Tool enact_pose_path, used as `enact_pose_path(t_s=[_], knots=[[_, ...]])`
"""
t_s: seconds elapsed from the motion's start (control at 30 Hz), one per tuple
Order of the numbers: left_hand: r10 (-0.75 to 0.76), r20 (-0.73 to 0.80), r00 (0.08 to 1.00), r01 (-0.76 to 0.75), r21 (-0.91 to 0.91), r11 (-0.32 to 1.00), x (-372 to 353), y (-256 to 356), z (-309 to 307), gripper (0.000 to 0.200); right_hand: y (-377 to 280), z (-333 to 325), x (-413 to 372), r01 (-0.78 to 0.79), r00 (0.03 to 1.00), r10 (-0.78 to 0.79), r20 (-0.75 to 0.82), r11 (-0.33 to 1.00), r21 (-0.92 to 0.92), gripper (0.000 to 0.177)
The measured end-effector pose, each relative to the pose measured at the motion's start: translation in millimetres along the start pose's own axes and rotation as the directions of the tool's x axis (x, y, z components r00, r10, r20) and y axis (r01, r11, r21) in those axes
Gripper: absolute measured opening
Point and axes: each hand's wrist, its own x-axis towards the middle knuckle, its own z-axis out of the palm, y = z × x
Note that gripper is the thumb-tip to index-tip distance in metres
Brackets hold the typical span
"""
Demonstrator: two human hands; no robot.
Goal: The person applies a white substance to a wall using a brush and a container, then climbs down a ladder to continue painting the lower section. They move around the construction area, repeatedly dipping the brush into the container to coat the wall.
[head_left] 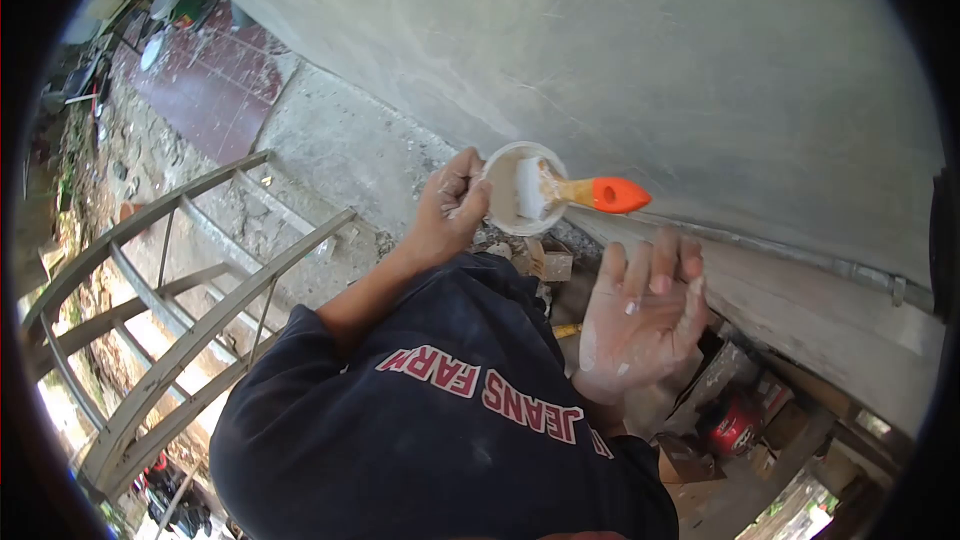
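Note:
A round white tub (503, 208) is held at its rim by my left hand (453, 202), fingers wrapped over the edge. White paint or paste (527, 190) shows inside it. Across the tub's right rim lies a brush with an orange-tipped handle (620, 195), its bristles inside the tub. Below the handle, my right hand (643, 320) is palm up with its fingers apart and slightly curled. White residue marks its palm and fingertips, and it does not touch the brush or tub.
A grey plastered wall (700, 70) rises in front, with a ledge (800, 285) along its foot. A metal ladder (190, 310) leans at the left. Dark red tiles (205, 90) lie at upper left. Boxes and a red round container (732, 422) are at lower right.

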Motion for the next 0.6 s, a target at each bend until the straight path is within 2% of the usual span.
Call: enact_pose_path(t_s=[0.03, 0.1, 0.33, 0.47, 0.5, 0.53, 0.57, 0.6], knots=[[0.008, 0.033, 0.999, -0.007, -0.017, 1.0, 0, -1, -3, 0.015, 0, -5, 2, -0.158, 0.986, 0.163, -0.021, 0.975, 0.159, 0.017], [-0.046, -0.01, 0.999, 0.047, 0.027, 0.999, 0, -3, -9, 0.016, 1, -8, 0, -0.154, 0.986, 0.162, -0.039, 0.975, 0.161, 0.016], [-0.032, 0.002, 0.999, 0.032, 0.006, 0.999, -1, 1, -17, 0.017, 13, -3, -1, -0.186, 0.959, 0.224, -0.175, 0.96, 0.207, 0.012], [-0.064, 0.01, 0.998, 0.064, -0.047, 0.997, 0, 12, -17, 0.016, 19, -19, -4, -0.145, 0.981, 0.165, -0.102, 0.973, 0.181, 0.018], [-0.08, 0.012, 0.997, 0.08, -0.065, 0.995, -1, 14, -17, 0.016, 21, -24, -5, -0.038, 0.996, 0.032, -0.081, 0.996, -0.077, 0.021], [-0.053, 0.021, 0.998, 0.054, -0.043, 0.998, -1, 14, -18, 0.016, 23, -27, -6, 0.077, 0.996, -0.09, -0.026, 0.942, -0.327, 0.025], [-0.059, 0.005, 0.998, 0.059, -0.04, 0.997, -3, 14, -17, 0.016, 27, -26, -5, 0.062, 0.997, -0.073, -0.025, 0.945, -0.322, 0.025], [-0.062, 0.009, 0.998, 0.062, -0.055, 0.997, -3, 15, -17, 0.016, 32, -24, 0, 0.191, 0.971, -0.237, -0.022, 0.829, -0.525, 0.029]])
